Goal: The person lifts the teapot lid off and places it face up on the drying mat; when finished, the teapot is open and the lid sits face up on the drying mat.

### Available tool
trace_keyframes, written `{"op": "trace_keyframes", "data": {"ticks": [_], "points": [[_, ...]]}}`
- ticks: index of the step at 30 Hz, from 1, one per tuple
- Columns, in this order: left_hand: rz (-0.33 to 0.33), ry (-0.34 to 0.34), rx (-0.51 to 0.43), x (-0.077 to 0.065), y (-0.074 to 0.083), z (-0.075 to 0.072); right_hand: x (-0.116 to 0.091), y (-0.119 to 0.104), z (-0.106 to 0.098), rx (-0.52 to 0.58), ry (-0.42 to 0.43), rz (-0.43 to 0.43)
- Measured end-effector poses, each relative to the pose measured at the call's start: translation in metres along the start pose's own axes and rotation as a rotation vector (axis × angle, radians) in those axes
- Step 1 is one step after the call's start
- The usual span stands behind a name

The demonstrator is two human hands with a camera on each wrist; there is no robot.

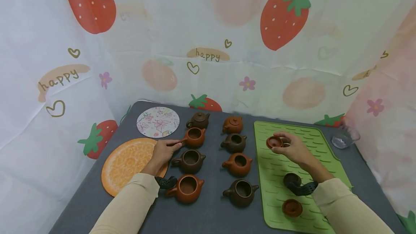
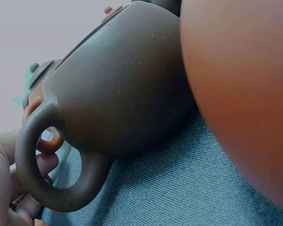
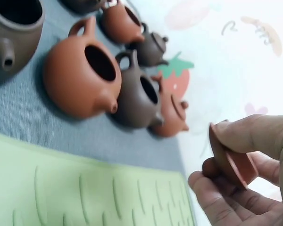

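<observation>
My left hand [image 1: 164, 154] pinches the handle of an uncovered reddish-brown teapot [image 1: 199, 142], second from the back in the left column. In the left wrist view, the handle of a dark brown teapot [image 2: 118, 84] partly hides those fingers. Above the green mat [image 1: 271, 187], my right hand [image 1: 292, 148] pinches a reddish-brown teapot lid [image 1: 274, 142] between thumb and fingers. The lid's hollow underside shows in the head view; its round knob appears in the right wrist view. A dark lid [image 1: 290, 179] and another reddish-brown lid [image 1: 292, 208] lie on the mat.
Two columns of teapots fill the middle; the rearmost dark teapot [image 1: 199, 121] and orange teapot [image 1: 233, 125] wear lids, the others are uncovered. An orange-slice mat [image 1: 125, 165] and floral round mat [image 1: 158, 122] lie left. A clear glass vessel [image 1: 342, 140] stands far right.
</observation>
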State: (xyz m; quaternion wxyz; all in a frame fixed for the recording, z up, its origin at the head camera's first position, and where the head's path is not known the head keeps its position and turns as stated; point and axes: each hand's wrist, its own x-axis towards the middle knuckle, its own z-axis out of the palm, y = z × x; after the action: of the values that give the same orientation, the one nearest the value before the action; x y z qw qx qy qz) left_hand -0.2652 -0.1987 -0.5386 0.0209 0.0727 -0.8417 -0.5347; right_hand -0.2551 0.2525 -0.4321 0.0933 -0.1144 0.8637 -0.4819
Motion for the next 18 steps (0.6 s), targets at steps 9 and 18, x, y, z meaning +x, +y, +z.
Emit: {"op": "trace_keyframes", "data": {"ticks": [9,18], "points": [[-0.005,0.0,-0.008,0.0,0.0,0.001,0.0,0.018,-0.011,-0.016,-0.039,0.095],[-0.007,0.0,-0.027,-0.001,0.0,0.0,0.003,0.033,-0.016,-0.018,-0.055,0.169]]}}
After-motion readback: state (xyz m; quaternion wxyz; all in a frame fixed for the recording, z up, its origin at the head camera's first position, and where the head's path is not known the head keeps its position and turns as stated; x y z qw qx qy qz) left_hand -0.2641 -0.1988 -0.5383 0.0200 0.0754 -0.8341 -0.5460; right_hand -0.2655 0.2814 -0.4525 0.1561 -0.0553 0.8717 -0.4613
